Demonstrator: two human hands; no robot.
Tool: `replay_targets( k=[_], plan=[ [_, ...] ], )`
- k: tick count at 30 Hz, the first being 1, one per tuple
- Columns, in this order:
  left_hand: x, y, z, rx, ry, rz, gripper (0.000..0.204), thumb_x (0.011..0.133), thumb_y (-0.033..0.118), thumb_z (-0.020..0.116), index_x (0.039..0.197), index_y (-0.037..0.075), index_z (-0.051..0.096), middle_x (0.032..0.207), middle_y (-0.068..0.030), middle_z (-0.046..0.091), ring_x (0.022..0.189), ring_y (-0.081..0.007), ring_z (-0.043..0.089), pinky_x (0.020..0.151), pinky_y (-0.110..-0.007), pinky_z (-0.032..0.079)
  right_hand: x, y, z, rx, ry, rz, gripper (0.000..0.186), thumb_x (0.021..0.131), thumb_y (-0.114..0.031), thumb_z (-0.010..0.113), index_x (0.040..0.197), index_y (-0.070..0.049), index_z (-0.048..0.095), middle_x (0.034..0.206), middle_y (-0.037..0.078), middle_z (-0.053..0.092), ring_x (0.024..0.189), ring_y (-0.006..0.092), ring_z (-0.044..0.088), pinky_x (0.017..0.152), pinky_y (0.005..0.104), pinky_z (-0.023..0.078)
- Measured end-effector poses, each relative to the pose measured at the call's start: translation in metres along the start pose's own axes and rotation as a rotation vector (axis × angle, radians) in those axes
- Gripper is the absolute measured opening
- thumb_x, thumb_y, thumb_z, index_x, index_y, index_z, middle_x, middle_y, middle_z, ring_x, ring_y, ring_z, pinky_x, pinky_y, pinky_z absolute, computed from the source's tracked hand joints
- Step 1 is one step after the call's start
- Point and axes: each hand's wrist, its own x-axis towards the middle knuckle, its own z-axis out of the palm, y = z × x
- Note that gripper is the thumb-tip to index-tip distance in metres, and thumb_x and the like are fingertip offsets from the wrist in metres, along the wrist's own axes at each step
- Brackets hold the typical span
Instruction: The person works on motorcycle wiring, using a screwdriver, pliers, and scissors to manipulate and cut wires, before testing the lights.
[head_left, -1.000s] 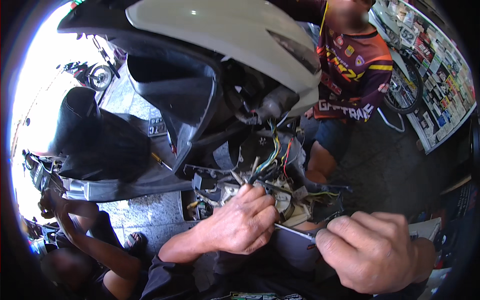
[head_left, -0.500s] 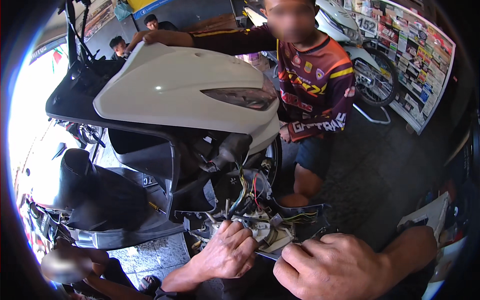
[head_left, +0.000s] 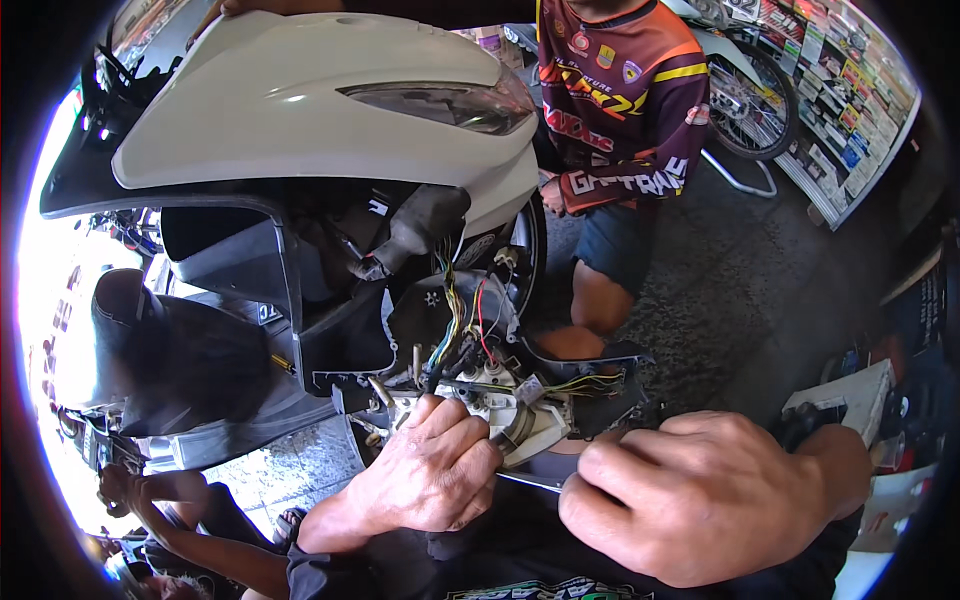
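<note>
In the head view, my right hand [head_left: 695,495], lower right, grasps a thin shaft [head_left: 530,482]; my left hand [head_left: 445,470], lower centre, is clenched, on what I can't tell. The pale wired housing [head_left: 545,430] lies just below mid-frame. My view has swung, yet both hands stay close by, so work there seems to continue.

Looking down and forward from the head, through the left of two fisheye lenses; hanging close above the fingers [head_left: 458,452], catching the scooter [head_left: 290,125] beyond them and curving the board [head_left: 855,120] far right of them.
</note>
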Motion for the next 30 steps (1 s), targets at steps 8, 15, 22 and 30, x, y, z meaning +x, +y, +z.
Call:
replay_targets(
  k=[8, 15, 22, 30],
  plan=[
    [-0.023, -0.016, 0.000, -0.264, 0.246, -0.029, 0.013, 0.083, 0.021, 0.063, 0.082, 0.009, 0.060, 0.080, -0.0073, 0.054, 0.073, -0.0287, 0.051, 0.068, -0.042, 0.041, -0.101, 0.033, 0.013, 0.119, 1.113, 0.690, 0.019, 0.090, -0.011, 0.069, 0.108, -0.004, 0.070, 0.076, 0.003, 0.061, 0.063, 0.0086, 0.052, 0.056, 0.0236, 0.042],
    [-0.044, -0.019, 0.011, -0.310, 0.418, -0.040, 0.019, 0.086, 0.024, 0.068, 0.079, 0.008, 0.062, 0.078, -0.0058, 0.059, 0.068, -0.0253, 0.056, 0.063, -0.039, 0.043, -0.278, 0.141, 0.337, 1.067, 1.317, 1.836, 0.006, 0.095, -0.017, 0.067, 0.100, -0.017, 0.066, 0.071, -0.004, 0.055, 0.059, 0.0072, 0.052, 0.054, 0.0271, 0.044],
    [-0.043, -0.021, 0.012, -0.324, 0.431, -0.027, 0.016, 0.086, 0.020, 0.068, 0.075, 0.009, 0.064, 0.075, -0.0040, 0.058, 0.068, -0.0248, 0.059, 0.063, -0.039, 0.046, -0.299, 0.026, 0.595, 1.070, 0.894, 1.909, 0.019, 0.089, -0.014, 0.070, 0.098, 0.003, 0.071, 0.094, 0.012, 0.072, 0.083, 0.0259, 0.068, 0.077, 0.0393, 0.055],
    [-0.049, -0.019, 0.020, -0.327, 0.523, -0.050, 0.020, 0.087, 0.023, 0.068, 0.075, 0.007, 0.065, 0.072, -0.0053, 0.059, 0.065, -0.0248, 0.058, 0.059, -0.038, 0.047, -0.262, 0.063, 0.520, 0.483, 0.862, 1.606, 0.020, 0.095, -0.011, 0.066, 0.105, 0.006, 0.066, 0.091, 0.010, 0.070, 0.081, 0.0181, 0.066, 0.072, 0.0334, 0.053]
  ],
)
